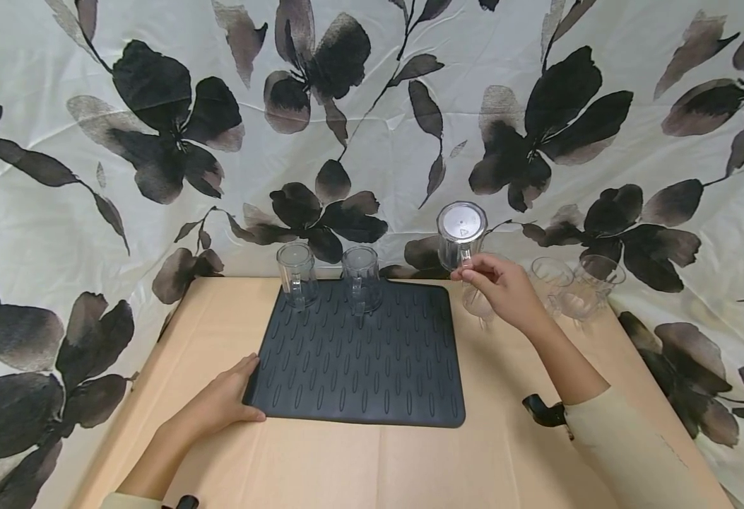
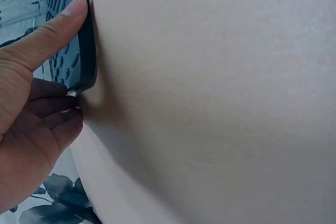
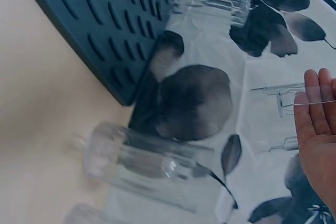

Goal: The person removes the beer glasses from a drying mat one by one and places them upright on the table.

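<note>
My right hand (image 1: 505, 290) pinches the handle of a clear glass mug (image 1: 462, 237), raised beyond the mat's back right corner with its round end up. In the right wrist view, fingers (image 3: 317, 103) overlap the mug (image 3: 286, 98). My left hand (image 1: 222, 399) holds the front left corner of a black ribbed drying mat (image 1: 359, 375). Its thumb (image 2: 58, 30) lies at the front edge, the other fingers at the left side. Two more glass mugs, one on the left (image 1: 297, 276) and one beside it (image 1: 362, 283), stand on the mat's back edge, handles toward me.
Several clear glasses (image 1: 578, 293) stand at the table's back right. Another glass (image 1: 476, 304) is partly hidden behind my right hand. A floral cloth (image 1: 410, 127) hangs behind the light wooden table (image 1: 346, 466).
</note>
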Tool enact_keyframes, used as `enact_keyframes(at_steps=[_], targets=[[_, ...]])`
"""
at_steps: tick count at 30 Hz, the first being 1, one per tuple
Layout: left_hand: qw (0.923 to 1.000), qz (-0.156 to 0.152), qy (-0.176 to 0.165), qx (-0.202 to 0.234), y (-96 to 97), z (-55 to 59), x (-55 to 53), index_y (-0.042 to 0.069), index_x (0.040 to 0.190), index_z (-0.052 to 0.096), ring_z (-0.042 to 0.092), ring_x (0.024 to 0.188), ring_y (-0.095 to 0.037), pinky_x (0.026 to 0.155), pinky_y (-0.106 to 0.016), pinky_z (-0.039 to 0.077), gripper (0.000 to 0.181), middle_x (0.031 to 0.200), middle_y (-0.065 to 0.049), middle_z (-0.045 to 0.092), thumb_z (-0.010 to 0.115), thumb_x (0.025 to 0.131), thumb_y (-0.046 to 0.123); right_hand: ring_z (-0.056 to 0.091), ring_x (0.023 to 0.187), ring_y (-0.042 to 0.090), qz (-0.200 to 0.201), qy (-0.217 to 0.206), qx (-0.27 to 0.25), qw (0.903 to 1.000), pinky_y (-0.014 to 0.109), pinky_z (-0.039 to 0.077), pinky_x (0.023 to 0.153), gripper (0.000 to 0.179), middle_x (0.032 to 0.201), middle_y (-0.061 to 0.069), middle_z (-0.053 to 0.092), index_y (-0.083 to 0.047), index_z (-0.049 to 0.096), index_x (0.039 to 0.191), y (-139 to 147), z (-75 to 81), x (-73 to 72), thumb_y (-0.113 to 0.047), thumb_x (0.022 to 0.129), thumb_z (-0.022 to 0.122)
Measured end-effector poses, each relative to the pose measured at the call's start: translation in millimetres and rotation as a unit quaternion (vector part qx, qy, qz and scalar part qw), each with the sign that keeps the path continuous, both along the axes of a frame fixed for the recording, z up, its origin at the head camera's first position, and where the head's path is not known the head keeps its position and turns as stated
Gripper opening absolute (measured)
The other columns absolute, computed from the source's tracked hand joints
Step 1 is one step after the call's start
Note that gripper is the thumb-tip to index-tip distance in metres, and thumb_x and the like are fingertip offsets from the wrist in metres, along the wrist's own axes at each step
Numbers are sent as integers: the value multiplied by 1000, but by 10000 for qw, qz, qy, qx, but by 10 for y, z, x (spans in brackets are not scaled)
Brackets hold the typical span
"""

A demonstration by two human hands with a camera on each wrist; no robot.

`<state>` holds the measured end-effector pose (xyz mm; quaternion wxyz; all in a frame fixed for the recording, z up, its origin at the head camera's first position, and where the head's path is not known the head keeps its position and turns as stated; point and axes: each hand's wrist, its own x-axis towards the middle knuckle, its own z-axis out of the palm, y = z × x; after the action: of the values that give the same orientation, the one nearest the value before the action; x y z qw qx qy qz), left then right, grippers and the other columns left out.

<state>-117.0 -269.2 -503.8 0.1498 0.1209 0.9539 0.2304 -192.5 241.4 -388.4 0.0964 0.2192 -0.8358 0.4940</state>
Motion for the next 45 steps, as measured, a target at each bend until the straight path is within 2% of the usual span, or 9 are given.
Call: enact_keyframes(at_steps=[8,10,15,19,22,29,33,39,45], targets=[[10000,4,6,-12,1,-2,-7,-15,154,32,30,148,-56,117,-67,33,121,162,-36,28,96,66,39,71,93,-5,-415,389,641,9963,6,52,85,11,103,12,79,-6,72,108,157,220,168,-12,102,66],[10000,-23,31,-21,-1,-8,-9,-15,153,32,30,148,-56,117,-67,34,122,162,-37,28,96,66,39,73,93,2,-517,607,882,9929,4,51,84,10,101,11,80,-6,73,107,184,257,204,-11,101,67],[9999,-87,50,-18,-7,-13,-9,-17,152,32,31,147,-57,116,-67,34,122,161,-38,28,96,66,39,76,90,23,-770,1195,1554,9776,12,55,77,7,96,3,79,-11,75,104,242,349,302,-9,98,70],[9999,-138,44,-46,-2,16,-9,-17,152,32,32,147,-57,116,-67,35,121,161,-38,28,96,67,40,62,72,12,-723,1678,1962,9634,23,50,60,10,89,-3,76,-13,75,101,292,411,366,-6,94,73],[9998,-153,107,-60,21,75,-11,-17,152,34,33,147,-56,117,-66,35,118,160,-38,30,95,69,41,51,67,6,-596,1941,2143,9554,22,44,56,13,84,-5,72,-13,73,98,323,443,404,-3,91,76],[9961,-232,843,67,147,348,-74,-10,148,45,43,142,-53,113,-64,42,96,156,-34,42,92,77,33,54,67,6,-469,2537,2502,9332,26,46,59,19,82,-4,71,-13,72,97,383,477,466,-1,85,80],[9902,-369,1338,164,245,554,-107,-7,147,48,49,139,-50,112,-62,45,88,152,-30,49,91,79,30,57,69,6,-255,2759,2487,9281,18,44,64,6,82,-3,70,-12,71,96,400,482,488,-18,97,71],[9805,-573,1873,146,501,876,-107,-1,150,48,49,141,-45,112,-61,45,88,155,-25,49,90,80,33,60,70,8,-142,2930,2603,9199,23,50,62,38,84,-2,71,-12,71,96,399,495,529,-41,106,47],[9699,-788,2289,249,830,1165,-120,6,154,46,47,144,-42,113,-61,45,89,158,-20,47,88,82,35,61,72,12,-165,3113,2854,9063,35,55,61,41,84,0,70,-8,70,97,402,515,566,-39,109,45]])
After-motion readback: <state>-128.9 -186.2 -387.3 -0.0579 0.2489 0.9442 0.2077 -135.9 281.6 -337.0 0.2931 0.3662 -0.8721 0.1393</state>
